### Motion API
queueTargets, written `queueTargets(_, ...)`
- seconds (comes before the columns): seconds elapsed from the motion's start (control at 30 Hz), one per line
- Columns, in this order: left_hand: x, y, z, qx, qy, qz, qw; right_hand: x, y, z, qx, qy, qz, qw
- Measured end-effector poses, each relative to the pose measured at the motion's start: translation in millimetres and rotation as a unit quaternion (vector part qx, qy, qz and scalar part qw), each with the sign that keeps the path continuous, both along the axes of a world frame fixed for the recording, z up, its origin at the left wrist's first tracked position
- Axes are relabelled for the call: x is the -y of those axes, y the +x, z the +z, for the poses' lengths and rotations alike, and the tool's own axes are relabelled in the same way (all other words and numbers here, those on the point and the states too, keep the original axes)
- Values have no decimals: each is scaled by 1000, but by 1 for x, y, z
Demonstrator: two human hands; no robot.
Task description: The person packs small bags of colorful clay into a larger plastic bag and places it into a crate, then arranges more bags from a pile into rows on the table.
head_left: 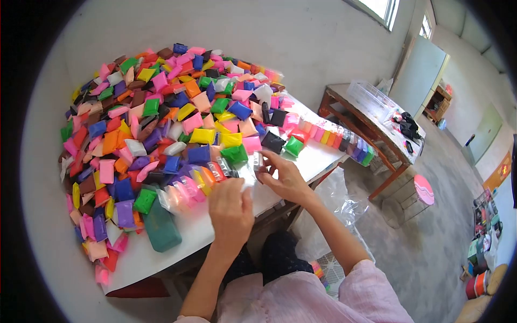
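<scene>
My right hand (283, 177) pinches a small silvery-white packet (257, 161) between thumb and fingers, at the table's front edge. My left hand (231, 210) is curled, its fingertips mostly hidden, at the near end of a row of small coloured packets (188, 187) in clear wrap; what it grips cannot be made out. That row runs through pink, orange, yellow, red and black. Beyond my right hand lie a green packet (293, 146) and a black packet (273, 142). A second row of coloured packets (336, 141) stretches along the table's right end.
A big heap of colourful packets (153, 126) covers most of the white table (156, 264). A dark green box (161, 229) sits at its front edge. To the right are a wooden table (350, 102) with a clear bin (371, 98), a pink-topped stool (424, 189) and a plastic bag (334, 199).
</scene>
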State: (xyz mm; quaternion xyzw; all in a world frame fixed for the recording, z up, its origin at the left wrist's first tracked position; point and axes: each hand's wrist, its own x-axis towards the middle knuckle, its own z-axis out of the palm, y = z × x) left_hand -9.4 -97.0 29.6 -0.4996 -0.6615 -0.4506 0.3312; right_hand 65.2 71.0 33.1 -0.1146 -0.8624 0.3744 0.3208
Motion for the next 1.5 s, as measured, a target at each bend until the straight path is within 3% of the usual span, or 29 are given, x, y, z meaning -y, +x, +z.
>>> queueTargets(0.03,7,0,6,76,9,-10,997,-2,-7,5,25,8,22,999)
queueTargets(0.17,22,-6,8,106,7,-36,994,-14,-37,-6,83,41,79,993)
queueTargets(0.37,31,-13,-16,156,-19,-50,986,-21,-56,-28,-2,118,82,990)
queueTargets(0.47,30,-16,-22,209,-28,-67,975,-7,-50,-17,47,139,39,988)
queueTargets(0.67,32,-15,-20,261,-67,-94,958,2,-52,-24,30,170,-9,985)
queueTargets(0.77,31,-16,-23,219,-62,-94,969,5,-51,-24,28,174,-19,984)
queueTargets(0.97,33,-16,-21,245,-65,-107,961,-5,-37,-30,13,132,-1,991)
queueTargets(1.1,32,-16,-21,242,-69,-108,962,-11,-29,-26,-29,58,11,998)
queueTargets(1.23,30,-18,-22,254,-72,-112,958,-9,-41,1,-103,82,-54,990)
queueTargets(1.5,32,-19,-28,244,-53,-117,961,10,-131,46,-103,219,28,970)
